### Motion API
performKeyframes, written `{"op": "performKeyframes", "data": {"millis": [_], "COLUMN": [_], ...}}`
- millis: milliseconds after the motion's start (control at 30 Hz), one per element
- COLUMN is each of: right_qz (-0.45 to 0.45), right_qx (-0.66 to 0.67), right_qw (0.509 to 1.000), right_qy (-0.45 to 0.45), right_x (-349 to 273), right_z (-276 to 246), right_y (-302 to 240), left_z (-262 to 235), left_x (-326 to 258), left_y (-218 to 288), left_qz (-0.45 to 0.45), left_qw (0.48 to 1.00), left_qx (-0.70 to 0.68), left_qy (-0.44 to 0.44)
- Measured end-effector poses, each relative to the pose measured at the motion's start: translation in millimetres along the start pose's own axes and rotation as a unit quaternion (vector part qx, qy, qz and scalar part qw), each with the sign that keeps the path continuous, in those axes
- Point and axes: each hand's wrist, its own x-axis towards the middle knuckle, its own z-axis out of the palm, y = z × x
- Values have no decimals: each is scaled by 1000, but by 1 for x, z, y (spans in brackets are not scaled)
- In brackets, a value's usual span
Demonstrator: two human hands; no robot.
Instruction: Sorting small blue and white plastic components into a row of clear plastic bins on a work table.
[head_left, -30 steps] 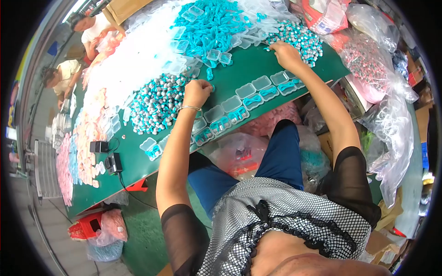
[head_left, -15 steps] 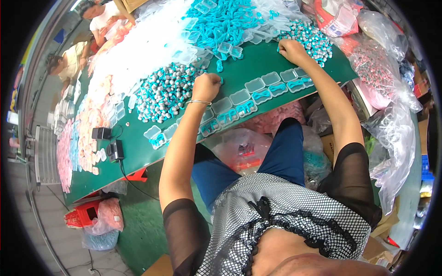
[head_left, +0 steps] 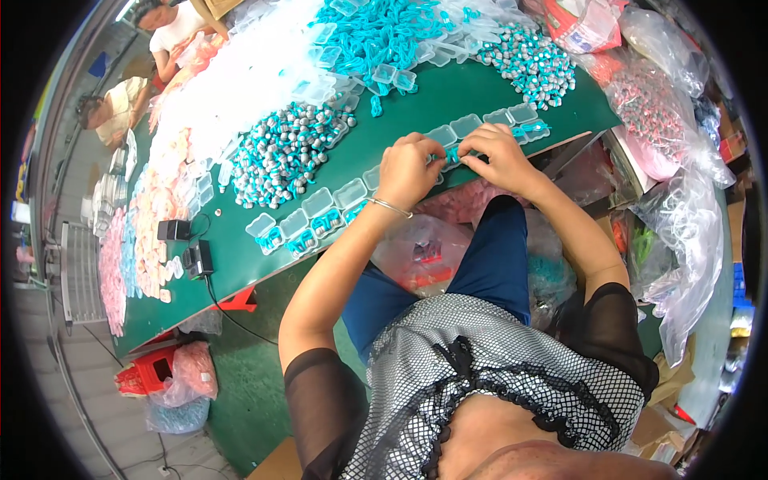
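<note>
1. The left hand (head_left: 410,170) and the right hand (head_left: 500,158) are near each other but apart, fingers bent inward over the table's near edge.
2. Between their fingertips lie turquoise cord pieces (head_left: 453,154) in a row of clear hinged plastic boxes (head_left: 350,192); whether either hand is clamped on a piece, I cannot tell.
3. The row runs along the edge of the green table (head_left: 444,92), lids raised on the far side; it extends leftward past the left hand and rightward past the right hand.
4. A pile of grey-and-turquoise small parts (head_left: 284,156) sits beyond and left of the left hand; a similar pile (head_left: 528,64) lies beyond the right hand.
5. The turquoise cord heap (head_left: 376,36) lies farther back.
</note>
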Motion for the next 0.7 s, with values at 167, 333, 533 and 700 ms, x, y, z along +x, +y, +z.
{"op": "performKeyframes", "data": {"millis": [167, 333, 533, 700], "right_qz": [-5, -27, -20, -13], "right_qx": [-40, -83, -78, -68], "right_qw": [999, 995, 996, 998], "right_qy": [30, 38, 34, 6], "right_x": [-4, -3, -4, -4], "right_z": [10, 9, 13, 7], "right_y": [4, 4, 6, 7], "left_z": [11, 13, 11, 14], "left_x": [-4, -4, -2, 3], "left_y": [0, 4, 5, 3], "left_qz": [25, 26, 5, 5], "left_qw": [997, 992, 988, 985], "left_qx": [73, 125, 155, 174], "left_qy": [19, 17, 13, 8]}}
